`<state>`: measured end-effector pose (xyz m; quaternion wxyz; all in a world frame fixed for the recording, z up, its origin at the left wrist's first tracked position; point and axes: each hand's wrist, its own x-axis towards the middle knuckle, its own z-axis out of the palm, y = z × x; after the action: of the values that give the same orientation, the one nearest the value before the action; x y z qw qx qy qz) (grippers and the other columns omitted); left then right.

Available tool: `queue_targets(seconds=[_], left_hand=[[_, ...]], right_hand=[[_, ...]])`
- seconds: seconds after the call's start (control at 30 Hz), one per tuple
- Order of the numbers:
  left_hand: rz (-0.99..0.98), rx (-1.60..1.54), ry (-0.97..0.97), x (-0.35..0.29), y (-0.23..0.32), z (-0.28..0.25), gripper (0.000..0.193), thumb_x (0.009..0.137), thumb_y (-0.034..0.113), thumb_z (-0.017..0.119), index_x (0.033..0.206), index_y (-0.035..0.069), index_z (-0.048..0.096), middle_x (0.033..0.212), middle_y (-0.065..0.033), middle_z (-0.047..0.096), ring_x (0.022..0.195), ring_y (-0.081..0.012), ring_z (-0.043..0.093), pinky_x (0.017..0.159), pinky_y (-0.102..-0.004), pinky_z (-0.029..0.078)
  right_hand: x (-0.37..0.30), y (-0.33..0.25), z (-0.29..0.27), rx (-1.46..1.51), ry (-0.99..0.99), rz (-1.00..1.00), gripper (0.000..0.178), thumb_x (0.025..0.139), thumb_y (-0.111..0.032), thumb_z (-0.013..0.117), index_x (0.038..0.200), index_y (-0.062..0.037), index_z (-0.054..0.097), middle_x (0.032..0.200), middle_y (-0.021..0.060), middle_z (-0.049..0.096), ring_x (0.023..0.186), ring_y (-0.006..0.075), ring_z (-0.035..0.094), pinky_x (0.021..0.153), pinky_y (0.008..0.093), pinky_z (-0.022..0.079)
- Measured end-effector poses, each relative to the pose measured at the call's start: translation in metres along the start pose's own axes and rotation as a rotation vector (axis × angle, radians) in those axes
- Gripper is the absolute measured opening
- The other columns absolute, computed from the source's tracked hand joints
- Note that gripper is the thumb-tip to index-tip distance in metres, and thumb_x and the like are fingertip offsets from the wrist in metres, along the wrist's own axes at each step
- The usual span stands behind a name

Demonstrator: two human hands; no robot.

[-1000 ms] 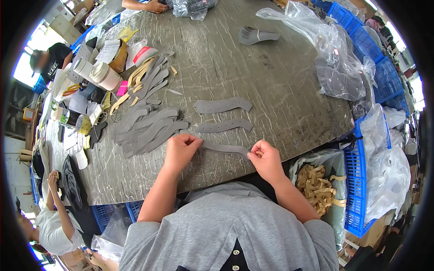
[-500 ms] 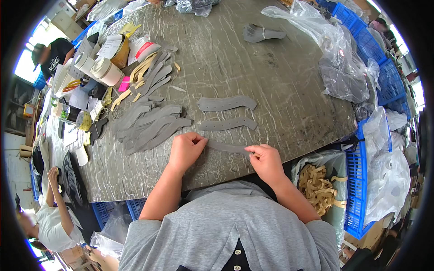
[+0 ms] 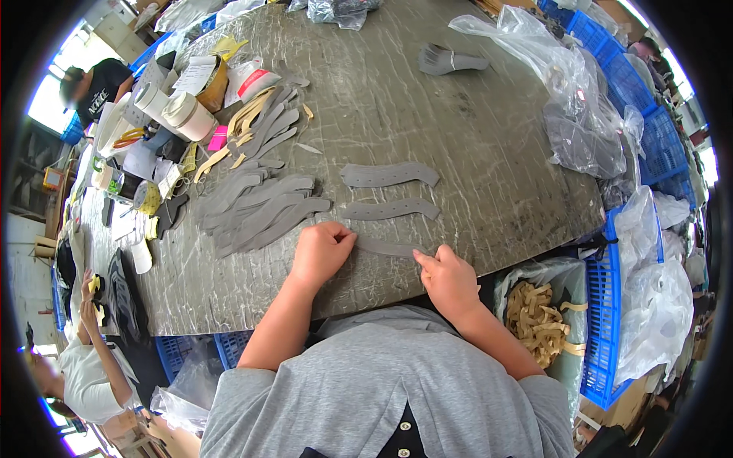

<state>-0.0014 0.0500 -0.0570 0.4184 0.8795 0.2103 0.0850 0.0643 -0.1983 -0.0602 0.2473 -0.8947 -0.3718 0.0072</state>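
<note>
A thin grey curved strip [image 3: 385, 249] lies between my two hands, close to the table's near edge. My left hand [image 3: 322, 250] pinches its left end, the fingers closed. At the other end, my right hand [image 3: 450, 281] has its fingers curled and its index fingertip on the strip; its thumb is mostly hidden. Just beyond lie two wider grey strips with small holes, the nearer strip [image 3: 392, 209] and the farther strip [image 3: 389, 175]. Left of these, a loose pile of grey strips [image 3: 256, 210] spreads over the table [image 3: 504, 160].
A tied grey bundle [image 3: 452, 59] lies far off. White jars [image 3: 189, 117], tan strips [image 3: 252, 111] and papers crowd the left. A lined bin of tan scraps [image 3: 534, 320], a blue crate [image 3: 603, 328] and clear plastic bags [image 3: 584, 130] stand right. Another person [image 3: 95, 389] works at lower left.
My right hand has shifted its grip, its index finger now straighter on the strip's end. The left hand keeps its pinch. The whole view has shifted slightly.
</note>
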Motion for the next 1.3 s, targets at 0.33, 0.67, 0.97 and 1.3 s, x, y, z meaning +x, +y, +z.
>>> queue_targets(seconds=[0.33,0.67,0.97,1.3], left_hand=[[0.041,0.126,-0.025,0.003,0.001,0.0,0.016,0.079,0.017,0.073,0.08,0.001,0.071,0.072,-0.0159,0.068,0.062,-0.0259,0.065,0.062,-0.0351,0.051],[0.061,0.143,-0.012,0.004,-0.001,0.001,0.015,0.079,0.016,0.073,0.077,0.002,0.069,0.077,-0.0132,0.066,0.07,-0.0301,0.064,0.067,-0.0361,0.051],[-0.19,-0.322,0.248,-0.015,-0.017,-0.035,0.013,0.079,0.008,0.076,0.079,0.0,0.066,0.07,-0.0051,0.065,0.064,-0.0147,0.062,0.06,-0.0297,0.049],[-0.023,0.208,0.595,-0.045,-0.067,-0.097,0.036,0.079,0.009,0.077,0.112,0.002,0.063,0.117,-0.0156,0.058,0.085,-0.0275,0.064,0.073,-0.0349,0.054]], right_hand=[[0.014,-0.019,0.007,-0.11,-0.12,-0.168,0.037,0.085,-0.015,0.066,0.121,-0.0085,0.065,0.092,0.0097,0.052,0.074,0.0248,0.063,0.061,0.0367,0.054],[-0.004,-0.008,-0.011,-0.155,-0.123,-0.098,0.041,0.085,-0.024,0.069,0.125,-0.0117,0.064,0.092,0.0067,0.052,0.074,0.0247,0.062,0.058,0.0388,0.051],[0.038,0.008,-0.011,-0.035,-0.018,-0.095,0.05,0.08,-0.027,0.076,0.126,-0.0114,0.062,0.105,0.0093,0.056,0.076,0.0281,0.066,0.062,0.0401,0.053],[0.121,0.008,0.005,-0.154,-0.22,-0.198,0.064,0.08,-0.031,0.076,0.137,-0.0122,0.054,0.15,0.0116,0.043,0.088,0.0266,0.07,0.08,0.0405,0.054]])
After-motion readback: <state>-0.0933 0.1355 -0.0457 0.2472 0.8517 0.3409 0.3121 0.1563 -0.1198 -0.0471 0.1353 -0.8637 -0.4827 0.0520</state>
